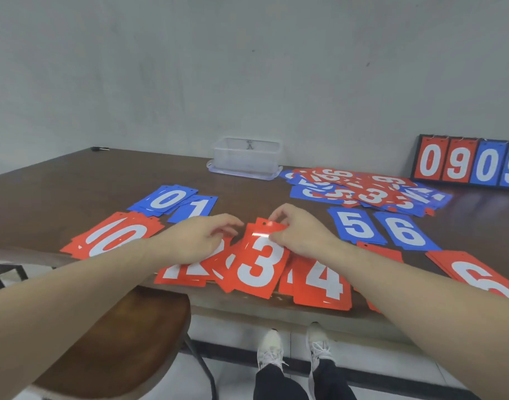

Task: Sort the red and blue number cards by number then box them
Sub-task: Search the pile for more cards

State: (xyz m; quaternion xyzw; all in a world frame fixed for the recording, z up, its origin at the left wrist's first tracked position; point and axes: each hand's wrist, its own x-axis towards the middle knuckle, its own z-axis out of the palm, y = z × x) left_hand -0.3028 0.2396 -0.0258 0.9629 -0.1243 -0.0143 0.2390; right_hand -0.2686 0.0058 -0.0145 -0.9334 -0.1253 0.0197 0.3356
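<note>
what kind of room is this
Likely a plain office or workroom: a long brown wooden table against a bare grey wall, a wooden chair, a tiled floor.

Both forearms are bare from the frame's lower corners up to the wrists, with no sleeve, watch, band or ring in sight on either; the left hand (202, 237) and the right hand (298, 230), at the centre of the frame, are likewise ungloved. At the bottom centre, two legs are clad in dark trousers (279, 383), black or perhaps very deep navy; the blur there makes it hard to say. Below the bench edge sit two pale sneakers, the left shoe (270, 349) and the right shoe (318, 342), whitish-grey with white laces tied in loose bows over rounded toes.
</note>
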